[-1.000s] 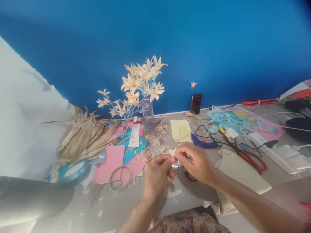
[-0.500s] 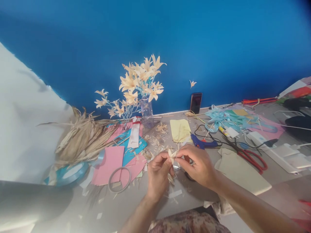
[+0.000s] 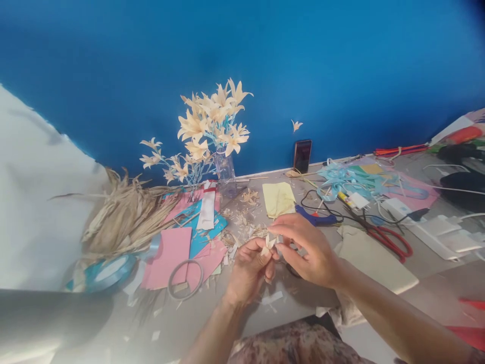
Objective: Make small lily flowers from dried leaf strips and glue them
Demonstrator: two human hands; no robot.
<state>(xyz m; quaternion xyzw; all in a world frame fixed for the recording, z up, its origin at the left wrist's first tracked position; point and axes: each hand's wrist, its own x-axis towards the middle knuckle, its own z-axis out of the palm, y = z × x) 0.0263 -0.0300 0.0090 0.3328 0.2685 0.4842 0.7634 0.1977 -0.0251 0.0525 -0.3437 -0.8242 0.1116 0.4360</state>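
A small cream husk flower (image 3: 268,244) with pointed petals is pinched between the thumb and fingers of my left hand (image 3: 250,270). Just to its right, my right hand (image 3: 308,250) has its thumb and fingers apart, the fingertips close to the petals. Nothing shows between those fingers. Beyond the hands, husk scraps (image 3: 248,218) are scattered on the grey table (image 3: 212,323). A yellow cloth-like square (image 3: 278,199) and a blue glue gun (image 3: 316,217) lie behind my right hand.
Cream flowers (image 3: 214,116) stand in a clear vase (image 3: 225,169). Dried husks (image 3: 121,217), pink sheets (image 3: 172,253) and a tape ring (image 3: 185,279) lie left. Red-handled scissors (image 3: 392,242), a folded cloth (image 3: 373,258) and a white power strip (image 3: 420,227) lie right. A phone (image 3: 302,155) leans on the wall.
My right hand's fingers have let go of the flower and spread apart beside it. My left hand still pinches it, slightly turned. The view has shifted a little.
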